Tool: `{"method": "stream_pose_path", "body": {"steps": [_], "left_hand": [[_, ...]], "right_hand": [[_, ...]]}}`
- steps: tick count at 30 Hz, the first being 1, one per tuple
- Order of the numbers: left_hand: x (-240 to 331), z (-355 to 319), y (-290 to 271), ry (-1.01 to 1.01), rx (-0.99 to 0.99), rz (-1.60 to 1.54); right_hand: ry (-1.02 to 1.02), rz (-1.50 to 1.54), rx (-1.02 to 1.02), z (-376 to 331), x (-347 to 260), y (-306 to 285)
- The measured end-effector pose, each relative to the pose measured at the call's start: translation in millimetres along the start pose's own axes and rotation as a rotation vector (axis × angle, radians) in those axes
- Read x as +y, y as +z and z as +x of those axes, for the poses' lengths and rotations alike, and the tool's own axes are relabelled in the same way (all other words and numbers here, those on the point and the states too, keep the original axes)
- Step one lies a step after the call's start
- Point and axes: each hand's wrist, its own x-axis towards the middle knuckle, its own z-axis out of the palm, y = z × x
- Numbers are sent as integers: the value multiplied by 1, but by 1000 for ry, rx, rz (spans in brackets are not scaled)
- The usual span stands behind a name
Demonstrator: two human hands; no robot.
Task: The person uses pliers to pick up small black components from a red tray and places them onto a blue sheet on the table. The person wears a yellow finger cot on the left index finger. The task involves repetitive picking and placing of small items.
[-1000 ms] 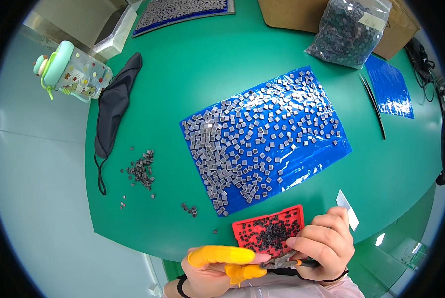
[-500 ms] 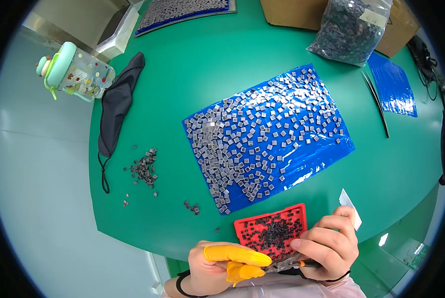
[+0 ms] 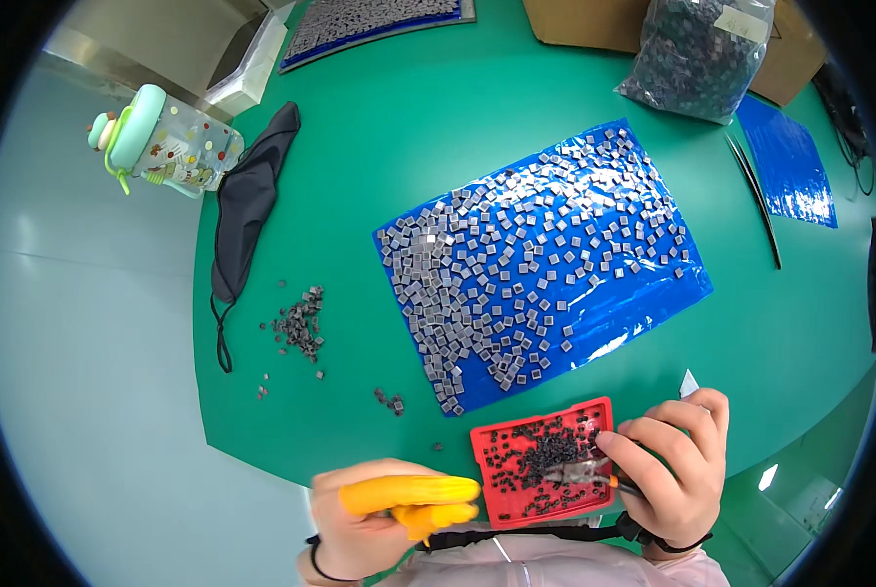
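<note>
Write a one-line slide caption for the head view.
Right hand holding a tool over small black pieces in a red tray; left hand, in yellow finger covers, beside the tray.

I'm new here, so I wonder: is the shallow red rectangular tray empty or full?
Partly filled: the tray holds small black pieces, heaped near its middle and scattered around, with red floor showing.

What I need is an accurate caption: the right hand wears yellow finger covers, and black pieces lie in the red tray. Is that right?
Not quite: the head view shows yellow finger covers on the left hand; black pieces lie in the red tray.
</note>
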Motion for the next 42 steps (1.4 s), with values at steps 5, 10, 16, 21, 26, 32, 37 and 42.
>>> {"method": "stream_pose_path", "body": {"steps": [5, 10, 16, 21, 26, 32, 37, 42], "left_hand": [[16, 16, -13, 296, 127, 716], [22, 38, -8, 387, -46, 962], [17, 45, 1, 402, -119, 1028], [19, 46, 3, 370, -147, 1052], [18, 45, 3, 355, -131, 1045], [15, 47, 2, 420, -37, 1035], [17, 43, 2, 377, -15, 979], [20, 36, 2, 315, -97, 905]], "right_hand": [[-11, -104, -63, -4, 1, 2], [-3, -45, -25, -9, 7, 3], [14, -16, 14, -12, 11, 6], [16, -9, 12, -12, 12, 5], [21, 0, 14, -12, 13, 6], [17, 9, 18, -13, 14, 7], [12, 13, 26, -13, 15, 7], [11, 22, 41, -12, 15, 7]]}}
